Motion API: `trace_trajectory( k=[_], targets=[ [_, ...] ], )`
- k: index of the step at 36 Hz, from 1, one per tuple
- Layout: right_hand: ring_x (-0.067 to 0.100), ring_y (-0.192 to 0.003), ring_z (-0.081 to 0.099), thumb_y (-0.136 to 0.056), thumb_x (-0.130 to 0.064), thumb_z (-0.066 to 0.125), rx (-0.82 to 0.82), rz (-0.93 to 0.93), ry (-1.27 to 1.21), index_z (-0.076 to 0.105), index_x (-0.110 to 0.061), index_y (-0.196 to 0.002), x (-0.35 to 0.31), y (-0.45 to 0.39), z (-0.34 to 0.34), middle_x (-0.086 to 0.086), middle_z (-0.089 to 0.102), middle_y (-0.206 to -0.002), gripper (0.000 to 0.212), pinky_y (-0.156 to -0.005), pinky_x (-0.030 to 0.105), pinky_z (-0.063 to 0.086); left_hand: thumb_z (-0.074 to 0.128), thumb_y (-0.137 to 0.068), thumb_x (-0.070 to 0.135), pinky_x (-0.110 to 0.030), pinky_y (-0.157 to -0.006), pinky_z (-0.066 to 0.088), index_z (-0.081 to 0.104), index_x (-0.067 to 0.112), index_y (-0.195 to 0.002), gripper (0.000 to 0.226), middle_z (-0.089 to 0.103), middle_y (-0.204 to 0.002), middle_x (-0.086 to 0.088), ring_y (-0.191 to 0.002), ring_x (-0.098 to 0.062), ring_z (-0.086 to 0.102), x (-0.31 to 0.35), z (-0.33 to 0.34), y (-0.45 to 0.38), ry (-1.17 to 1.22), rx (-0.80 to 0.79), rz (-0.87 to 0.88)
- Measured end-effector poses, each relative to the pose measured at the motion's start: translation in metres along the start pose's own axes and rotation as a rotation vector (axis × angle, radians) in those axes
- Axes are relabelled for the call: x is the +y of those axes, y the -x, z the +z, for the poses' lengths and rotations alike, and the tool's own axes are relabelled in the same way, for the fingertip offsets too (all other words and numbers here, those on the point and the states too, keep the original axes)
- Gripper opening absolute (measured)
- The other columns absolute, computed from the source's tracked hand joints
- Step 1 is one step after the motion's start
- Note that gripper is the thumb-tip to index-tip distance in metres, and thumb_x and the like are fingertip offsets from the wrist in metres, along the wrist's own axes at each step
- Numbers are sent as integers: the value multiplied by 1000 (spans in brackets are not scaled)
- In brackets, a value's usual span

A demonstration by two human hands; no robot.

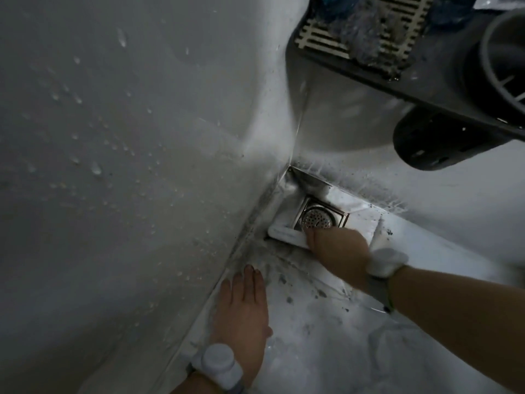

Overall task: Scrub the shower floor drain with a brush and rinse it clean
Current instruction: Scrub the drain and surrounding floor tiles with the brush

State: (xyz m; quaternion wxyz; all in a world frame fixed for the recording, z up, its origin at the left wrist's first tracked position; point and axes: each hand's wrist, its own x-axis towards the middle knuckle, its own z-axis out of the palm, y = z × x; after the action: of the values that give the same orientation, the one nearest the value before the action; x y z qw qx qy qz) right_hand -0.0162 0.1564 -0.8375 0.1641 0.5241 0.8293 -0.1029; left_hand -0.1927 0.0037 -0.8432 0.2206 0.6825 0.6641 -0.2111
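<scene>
A square metal floor drain (321,216) with a round perforated strainer sits in the corner of the shower floor. A white brush (285,234) lies flat along the drain's near edge, its free end pointing left toward the wall. My right hand (338,250) is closed on the brush's other end, right at the strainer's rim. My left hand (244,305) rests flat on the wet floor beside the left wall, fingers together and extended, holding nothing. Both wrists carry white bands.
Dark grime specks and smears cover the white floor (309,291) around the drain and along the wall joint. The left wall (113,137) is beaded with water drops. A dark slatted rack (366,27) with a dark container (426,143) hangs overhead at upper right.
</scene>
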Motion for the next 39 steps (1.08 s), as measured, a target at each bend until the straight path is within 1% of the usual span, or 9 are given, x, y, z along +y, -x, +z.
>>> trace_trajectory(
  k=[3,7,15,22,25,29,31,35,39],
  targets=[
    [26,-79,69,-100,-24,42,55,84,122,57,-22,-114,18,-18,-13,1,67,-89,21,-58,32,46,63,-87,53,-54,-118,2,-12,2,-154,113,-8,-163,-21,-149,-37,7,0,0,0,15,4,-2],
    [34,-79,65,-94,-9,48,56,171,-4,60,-8,-101,29,-26,-21,12,64,-90,14,-64,38,53,63,-87,52,-54,-118,1,-11,2,-154,112,-7,-163,-21,-148,-37,7,0,2,0,20,6,-10],
    [28,-77,69,-101,-30,38,-25,29,-76,60,-20,-97,-7,23,-2,2,67,-84,25,-60,33,50,64,-86,53,-54,-118,3,-9,2,-155,113,-5,-164,-21,-149,-37,8,2,-2,0,8,-6,-6],
    [35,-85,66,-100,-15,38,64,193,-53,56,-11,-119,19,-18,-10,12,67,-100,27,-60,38,46,64,-86,52,-52,-119,0,-9,5,-155,112,-8,-164,-19,-149,-35,8,0,2,-2,35,13,0],
    [33,-88,68,-96,-15,44,-47,110,-80,61,-12,-108,-11,5,-4,10,68,-98,21,-67,41,54,64,-86,52,-53,-118,0,-9,4,-155,111,-7,-164,-19,-149,-35,8,-3,4,1,24,17,-7],
    [31,-94,69,-99,-22,39,-99,1,-72,60,-19,-114,-26,18,-4,6,70,-104,26,-66,36,48,65,-85,53,-53,-118,3,-6,4,-155,112,-3,-164,-19,-148,-36,11,-2,3,2,7,43,-12],
    [32,-95,70,-98,-19,41,-113,39,-37,57,-22,-120,-16,6,-4,6,70,-106,28,-69,38,52,63,-86,55,-53,-118,3,-7,4,-155,111,-4,-164,-19,-148,-35,11,-1,3,2,7,43,-9],
    [32,-87,69,-100,-17,38,91,257,-64,59,-19,-117,10,-17,-8,8,70,-99,27,-65,34,49,61,-87,55,-52,-119,3,-8,4,-155,111,-6,-164,-19,-148,-34,11,0,3,2,17,63,5],
    [34,-92,65,-98,-12,38,-1,295,-142,42,-17,-127,12,-15,-14,9,65,-106,30,-74,42,55,61,-87,55,-53,-118,3,-8,3,-155,111,-7,-164,-20,-148,-36,10,-1,4,0,0,58,5]
  ],
)
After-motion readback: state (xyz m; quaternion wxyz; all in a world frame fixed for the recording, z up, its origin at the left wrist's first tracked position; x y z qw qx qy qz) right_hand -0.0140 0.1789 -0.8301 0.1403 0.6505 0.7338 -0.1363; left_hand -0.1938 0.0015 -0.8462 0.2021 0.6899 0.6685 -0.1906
